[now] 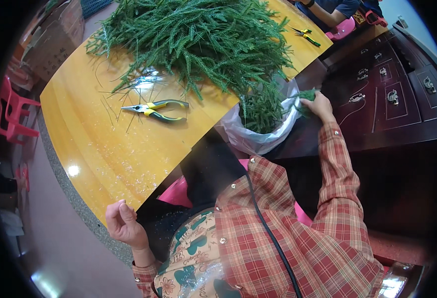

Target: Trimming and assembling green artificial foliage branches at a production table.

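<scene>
Green sprig (306,94): pinched in the right fingers, its tips showing past them on both sides, just beyond the bag's right rim.
Right hand (320,106): fingers narrow, closed on the sprig.
Left hand (125,224): fingers curled in and narrow, thumb near the forefinger, just beside the table's near corner.
White plastic bag (250,142): just left of the right fingers, its mouth open; whether the sprig touches it I cannot tell.
Bagged greenery (262,113): inside that bag, left of the right fingers.
Branch pile (203,42): on the table, beyond and left of the right fingers, well apart from the left ones.
Yellow table (99,164): beyond the left fingers.
Long-nose pliers (155,110): lying on the table beyond the left fingers, handles spread.
Small cutter (306,37): on the table, well beyond the right fingers.
Dark cabinet (402,116): right of the right fingers.
</scene>
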Demonstrator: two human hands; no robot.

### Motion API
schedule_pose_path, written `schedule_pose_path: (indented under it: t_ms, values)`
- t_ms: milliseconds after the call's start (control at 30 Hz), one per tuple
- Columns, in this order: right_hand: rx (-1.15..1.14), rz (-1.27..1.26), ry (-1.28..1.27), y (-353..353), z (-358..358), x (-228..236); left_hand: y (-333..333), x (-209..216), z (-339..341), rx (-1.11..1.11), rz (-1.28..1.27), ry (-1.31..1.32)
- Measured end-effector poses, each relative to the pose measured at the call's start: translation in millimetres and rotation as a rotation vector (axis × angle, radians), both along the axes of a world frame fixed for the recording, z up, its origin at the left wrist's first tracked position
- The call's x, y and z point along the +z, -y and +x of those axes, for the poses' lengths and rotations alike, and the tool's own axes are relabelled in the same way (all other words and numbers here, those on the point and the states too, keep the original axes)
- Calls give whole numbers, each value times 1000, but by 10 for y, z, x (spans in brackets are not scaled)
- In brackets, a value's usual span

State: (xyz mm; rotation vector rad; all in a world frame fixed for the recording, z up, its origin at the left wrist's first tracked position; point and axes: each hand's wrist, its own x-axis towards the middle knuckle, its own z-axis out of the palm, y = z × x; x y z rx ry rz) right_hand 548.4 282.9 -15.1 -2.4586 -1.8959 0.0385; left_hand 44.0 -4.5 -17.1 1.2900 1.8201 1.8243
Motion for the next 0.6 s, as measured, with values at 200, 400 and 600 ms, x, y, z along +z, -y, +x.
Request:
schedule_pose_path:
  t_ms: [200,400,600]
  values:
    - [162,233,19,-120,-48,-96,21,-40,-32,112,-36,83]
    - [382,599,-361,-29,-1047,773,53,-25,-28,87,-57,101]
    - [815,763,-582,-196,-2213,1223,22,-55,-88,32,-70,-6]
